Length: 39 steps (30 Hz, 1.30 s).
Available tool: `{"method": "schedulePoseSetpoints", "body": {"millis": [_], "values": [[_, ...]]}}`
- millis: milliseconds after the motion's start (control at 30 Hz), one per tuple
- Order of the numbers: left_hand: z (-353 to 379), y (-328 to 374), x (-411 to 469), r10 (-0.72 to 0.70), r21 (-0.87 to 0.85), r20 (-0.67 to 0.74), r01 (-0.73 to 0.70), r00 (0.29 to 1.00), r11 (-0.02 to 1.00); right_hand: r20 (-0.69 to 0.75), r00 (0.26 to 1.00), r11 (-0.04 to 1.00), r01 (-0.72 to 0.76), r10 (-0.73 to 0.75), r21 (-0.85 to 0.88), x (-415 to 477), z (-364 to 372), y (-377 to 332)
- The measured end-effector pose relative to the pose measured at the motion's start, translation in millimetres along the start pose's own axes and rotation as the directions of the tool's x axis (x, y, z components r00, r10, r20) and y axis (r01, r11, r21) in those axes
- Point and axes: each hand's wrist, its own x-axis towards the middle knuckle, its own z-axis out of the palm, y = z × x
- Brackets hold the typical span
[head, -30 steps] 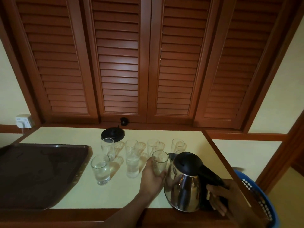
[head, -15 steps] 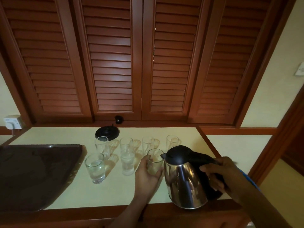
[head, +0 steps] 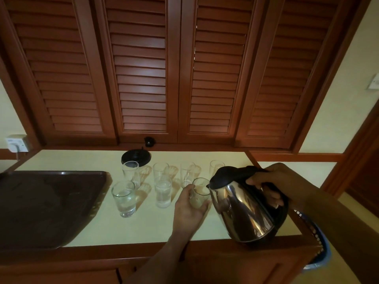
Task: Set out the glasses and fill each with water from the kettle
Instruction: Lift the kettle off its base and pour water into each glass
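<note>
Several clear glasses stand in two rows on the pale countertop (head: 86,228). The front left glass (head: 123,198) and front middle glass (head: 163,191) hold water. My left hand (head: 189,208) is wrapped around the front right glass (head: 200,193), which stands on the counter. My right hand (head: 272,182) grips the black handle of the steel kettle (head: 244,210), lifted and tilted left, its spout at that glass's rim. Back-row glasses (head: 130,171) (head: 161,170) (head: 187,173) look empty; a further one (head: 215,167) is partly hidden behind the kettle.
A dark tray (head: 47,203) fills the counter's left part. The black kettle base (head: 136,157) sits at the back by the wooden shutters. A wall socket (head: 16,142) is at far left. A blue basket (head: 320,249) hangs off the counter's right edge.
My right hand has lifted the kettle off the counter and tipped it leftward until its spout reaches the glass that my left hand keeps holding.
</note>
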Motion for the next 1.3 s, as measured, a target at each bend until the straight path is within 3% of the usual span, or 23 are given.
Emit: {"method": "schedulePoseSetpoints", "body": {"millis": [567,1300], "values": [[2,-7,4,-0.005,-0.052,-0.045,0.003,0.999,0.999,-0.041,0.998,0.973,-0.056,0.049,-0.226,5,3,-33],[0,0,4,-0.007,-0.031,-0.025,0.007,1.0,0.999,-0.062,0.996,0.936,-0.082,0.065,-0.343,8,2,-49]]}}
